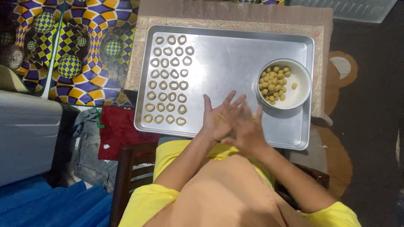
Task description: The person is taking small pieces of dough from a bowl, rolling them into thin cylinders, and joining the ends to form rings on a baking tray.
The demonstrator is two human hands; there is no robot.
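Hands: the left hand (219,120) and right hand (246,128) meet palm to palm over the near edge of the metal tray (235,59), fingers spread and blurred; a thin strip of dough (222,119) shows pressed between them.
Dough strip: it lies slantwise between the palms, its long axis running from upper left to lower right; its ends cannot be made out.
Dough rings: rows of small pale dough rings (168,80) fill the left part of the tray, lying flat, apart from each other; the last row sits just left of the left hand, which is the nearer of the two.
Bowl: a round white bowl (301,90) stands at the tray's right side, holding small dough balls (273,84) heaped toward its left wall; it lies up and to the right of the right hand, near but not touching.
Setting: the tray rests on a brown board (235,12); a patterned cloth (75,50) spreads at left.
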